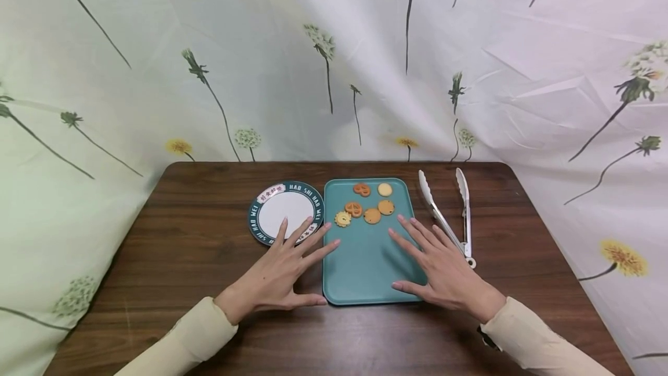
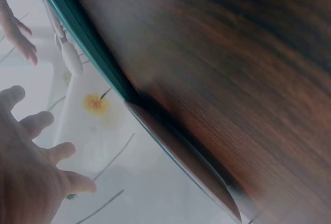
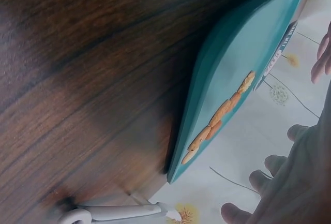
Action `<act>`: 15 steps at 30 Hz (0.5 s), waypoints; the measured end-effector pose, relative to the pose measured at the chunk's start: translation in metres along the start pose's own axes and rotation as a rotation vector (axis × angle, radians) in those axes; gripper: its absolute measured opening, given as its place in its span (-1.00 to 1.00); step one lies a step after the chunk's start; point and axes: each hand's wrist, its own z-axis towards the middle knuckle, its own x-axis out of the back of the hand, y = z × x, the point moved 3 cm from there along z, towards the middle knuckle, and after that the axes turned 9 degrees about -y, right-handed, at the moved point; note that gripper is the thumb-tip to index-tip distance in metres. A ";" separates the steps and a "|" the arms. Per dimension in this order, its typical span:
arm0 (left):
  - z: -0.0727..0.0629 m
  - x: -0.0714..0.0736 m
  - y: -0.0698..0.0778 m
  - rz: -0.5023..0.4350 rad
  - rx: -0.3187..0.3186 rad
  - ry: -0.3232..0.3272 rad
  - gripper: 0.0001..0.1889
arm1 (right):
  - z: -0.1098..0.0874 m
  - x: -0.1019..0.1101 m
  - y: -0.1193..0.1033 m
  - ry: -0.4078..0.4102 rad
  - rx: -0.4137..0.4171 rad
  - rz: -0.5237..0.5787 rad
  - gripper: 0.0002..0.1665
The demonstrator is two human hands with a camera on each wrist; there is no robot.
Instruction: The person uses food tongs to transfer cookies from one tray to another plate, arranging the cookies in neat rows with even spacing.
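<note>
Left hand and right hand extend forward with fingers straight and spread wide; neither has hold of anything. Reference dial: centre of the tray, 12 o'clock pointing away from me. I position the left hand at 8 o'clock, its fingers across the tray's left edge and the near rim of the plate in the head view. I position the right hand at 4 o'clock, its fingers over the tray's right side. Both wrist views show my fingers apart from the tray, so I judge that the hands hover rather than press.

The tray lies flat on the table. Its snacks occupy the far half, from 10 to 1 o'clock: scalloped cookie, two pretzels, two round cookies and pale cracker. This grouping leaves the near half bare; the raised rim presumably retains the pieces.

The plate sits at 10 o'clock, touching or just beside the tray, probably for short reach from it. The tongs lie at 2 o'clock, arms spread, ring end towards me. This orientation apparently suits right-hand pickup, with the tips directed away from my fingers.
</note>
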 end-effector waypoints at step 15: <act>-0.002 0.013 -0.011 -0.121 0.116 0.210 -0.26 | 0.003 0.008 0.003 0.126 0.040 -0.044 0.09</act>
